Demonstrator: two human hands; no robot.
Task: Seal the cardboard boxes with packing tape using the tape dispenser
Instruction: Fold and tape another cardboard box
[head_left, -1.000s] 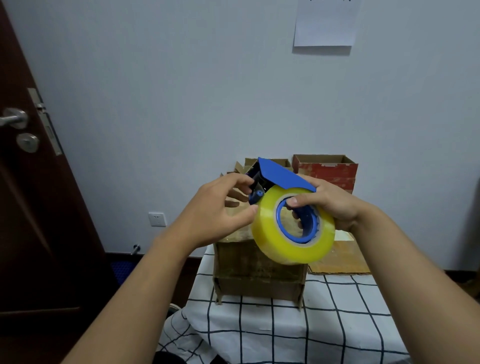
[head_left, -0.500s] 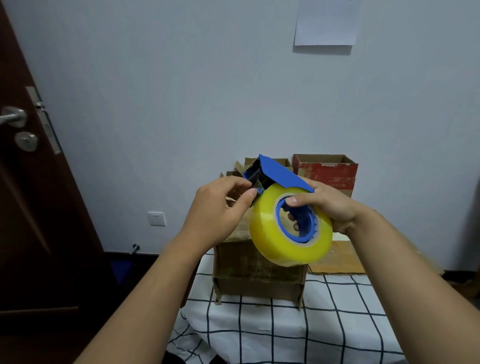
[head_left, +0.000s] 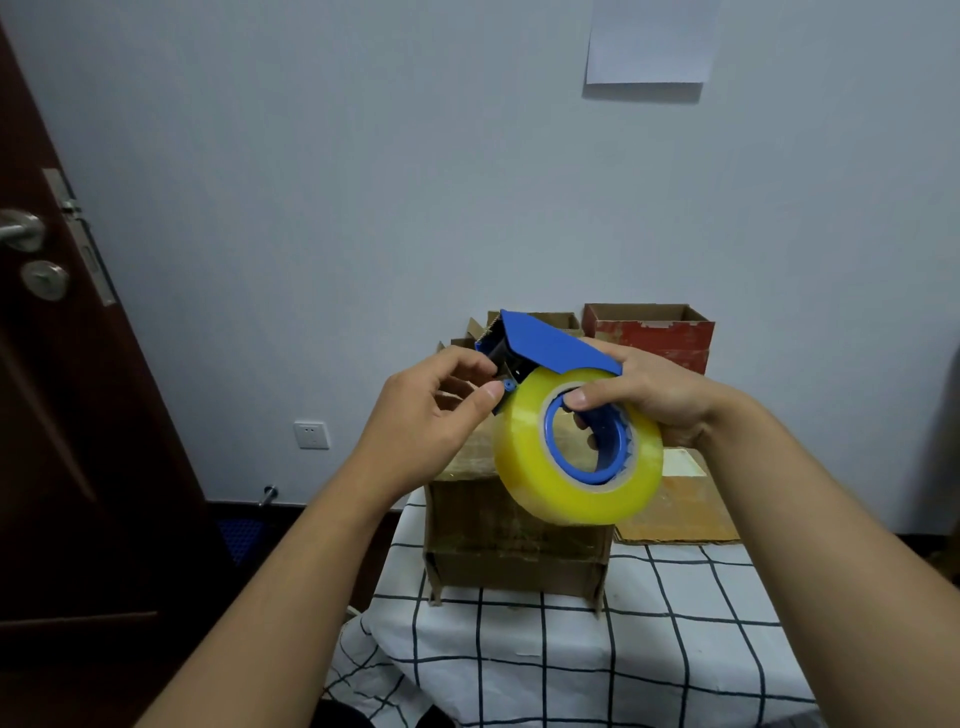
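The tape dispenser (head_left: 550, 348) and both hands hide the top of the near cardboard box (head_left: 514, 540) (its flaps cannot be told open or closed), the right hand (head_left: 654, 400) fingers vanish inside the tape roll (head_left: 576, 452), and the wall paper (head_left: 649, 41) is cut off above.

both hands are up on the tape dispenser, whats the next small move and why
Probably pinch the loose tape end at the dispenser's front and draw out a short length. The right hand grips the tape dispenser through its core, held in the air above the cardboard box, while the left hand has its fingers at the cutter end. No tape strip is visibly pulled out or on the box yet.
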